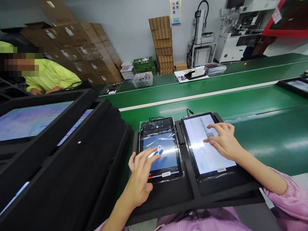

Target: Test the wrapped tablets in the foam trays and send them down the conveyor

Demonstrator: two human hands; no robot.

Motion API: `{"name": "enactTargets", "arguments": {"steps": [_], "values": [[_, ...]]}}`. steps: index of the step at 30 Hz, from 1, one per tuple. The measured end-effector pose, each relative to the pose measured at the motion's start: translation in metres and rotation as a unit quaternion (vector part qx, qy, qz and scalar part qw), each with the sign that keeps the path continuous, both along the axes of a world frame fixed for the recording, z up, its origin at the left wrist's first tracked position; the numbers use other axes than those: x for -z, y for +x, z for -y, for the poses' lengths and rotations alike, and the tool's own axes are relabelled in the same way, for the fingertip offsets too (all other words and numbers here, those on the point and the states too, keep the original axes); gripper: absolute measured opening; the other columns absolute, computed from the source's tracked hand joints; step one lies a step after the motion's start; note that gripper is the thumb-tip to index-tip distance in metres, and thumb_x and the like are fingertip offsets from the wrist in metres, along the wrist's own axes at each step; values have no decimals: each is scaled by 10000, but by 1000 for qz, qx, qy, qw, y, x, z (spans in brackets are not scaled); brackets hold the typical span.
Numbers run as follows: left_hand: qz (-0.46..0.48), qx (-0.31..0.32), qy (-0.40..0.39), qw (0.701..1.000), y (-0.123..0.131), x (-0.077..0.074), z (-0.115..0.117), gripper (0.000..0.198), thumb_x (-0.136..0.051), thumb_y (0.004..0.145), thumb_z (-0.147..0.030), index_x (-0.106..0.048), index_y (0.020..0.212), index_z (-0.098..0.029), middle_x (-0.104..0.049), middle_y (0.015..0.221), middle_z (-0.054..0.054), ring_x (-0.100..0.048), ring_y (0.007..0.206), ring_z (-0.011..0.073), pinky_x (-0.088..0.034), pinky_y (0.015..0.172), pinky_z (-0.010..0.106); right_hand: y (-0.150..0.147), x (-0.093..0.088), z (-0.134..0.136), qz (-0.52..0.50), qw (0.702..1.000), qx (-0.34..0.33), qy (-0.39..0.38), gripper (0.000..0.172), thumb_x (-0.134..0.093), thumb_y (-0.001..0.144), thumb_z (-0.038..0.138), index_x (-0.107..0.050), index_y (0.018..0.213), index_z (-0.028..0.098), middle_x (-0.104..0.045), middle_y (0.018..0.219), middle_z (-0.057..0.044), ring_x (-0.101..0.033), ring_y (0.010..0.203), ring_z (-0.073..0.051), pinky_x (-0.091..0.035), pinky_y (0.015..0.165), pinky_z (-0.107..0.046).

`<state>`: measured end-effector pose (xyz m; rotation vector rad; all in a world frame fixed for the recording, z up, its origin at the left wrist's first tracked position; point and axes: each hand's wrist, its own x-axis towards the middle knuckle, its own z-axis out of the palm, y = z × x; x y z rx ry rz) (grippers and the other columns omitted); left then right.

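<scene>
Two tablets lie side by side in a black foam tray (166, 197) in front of me. The left tablet (166, 162) shows a blue picture with a white music-note-like sign on a dark screen. My left hand (141, 173) is over its lower left part, fingers stretched out, fingertips at the screen. On the right tablet (199, 155) the screen is mostly white with grey panels. My right hand (223, 141) reaches over it from the right, fingers apart, fingertips at or just above the glass. Cables are plugged into the far edges of both tablets, and each bears a small white label.
Black foam trays (79, 163) holding lit screens are stacked high on my left. A green conveyor belt (252, 128) runs across beyond the tablets. Another person in a yellow jacket (53, 77) is at the far left. Cardboard boxes (84, 48) and a green crate (144, 65) stand behind.
</scene>
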<state>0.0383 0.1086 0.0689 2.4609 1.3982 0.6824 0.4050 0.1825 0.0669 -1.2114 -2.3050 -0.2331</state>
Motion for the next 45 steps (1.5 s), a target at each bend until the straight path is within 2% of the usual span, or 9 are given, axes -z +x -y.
{"name": "enactTargets", "arguments": {"steps": [2, 5, 14, 22, 27, 35, 45], "values": [[7, -14, 0, 1000, -1, 1, 0, 939, 14, 858, -822, -540, 1363, -258, -505, 1489, 136, -419, 1369, 338, -23, 1208, 585, 4, -1, -1, -36, 998, 48, 22, 637, -287, 1048, 379, -751, 637, 234, -625, 1107, -105, -493, 1057, -277, -263, 911, -489], [9, -25, -1, 1000, -3, 3, -1, 964, 36, 846, -827, -555, 1363, -268, -519, 1474, 133, -443, 1345, 351, -77, 1198, 612, 8, -4, -1, -80, 993, 74, 38, 631, -299, 1037, 345, -696, 564, 217, -653, 1000, -83, -525, 974, -247, -265, 905, -480], [44, -42, -15, 998, -6, 3, -3, 931, 8, 835, -842, -516, 1367, -287, -514, 1493, 112, -436, 1363, 332, -60, 1201, 612, 0, -8, 4, -121, 992, 27, 23, 643, -215, 1051, 449, -736, 736, 243, -651, 979, -71, -554, 934, -228, -280, 917, -466], [34, -53, -34, 997, -6, 5, -5, 934, -5, 839, -846, -532, 1348, -267, -508, 1503, 126, -422, 1379, 336, -43, 1204, 616, 2, -5, 4, -122, 992, 28, 31, 644, -213, 1043, 447, -758, 753, 262, -653, 994, -74, -539, 942, -241, -283, 938, -487], [28, -55, -36, 997, -4, 2, -8, 921, -10, 852, -837, -561, 1319, -266, -535, 1477, 129, -453, 1355, 331, -107, 1198, 608, 2, -7, 5, -127, 991, 23, 33, 673, -194, 1050, 475, -758, 750, 264, -660, 977, -72, -558, 932, -236, -294, 923, -475], [52, -46, -12, 998, -2, 1, -22, 888, -14, 876, -813, -552, 1299, -248, -553, 1450, 131, -465, 1331, 318, -143, 1191, 575, 3, -10, 6, -109, 994, 26, 18, 728, -145, 1046, 532, -764, 766, 269, -667, 980, -73, -568, 928, -238, -294, 921, -471], [-22, -47, 29, 998, 3, -3, -50, 890, -18, 899, -788, -560, 1317, -219, -577, 1438, 142, -454, 1348, 314, -88, 1197, 590, 3, -9, 5, -88, 995, -10, 54, 608, -221, 1063, 404, -756, 817, 250, -661, 985, -72, -571, 926, -226, -305, 905, -455]]}}
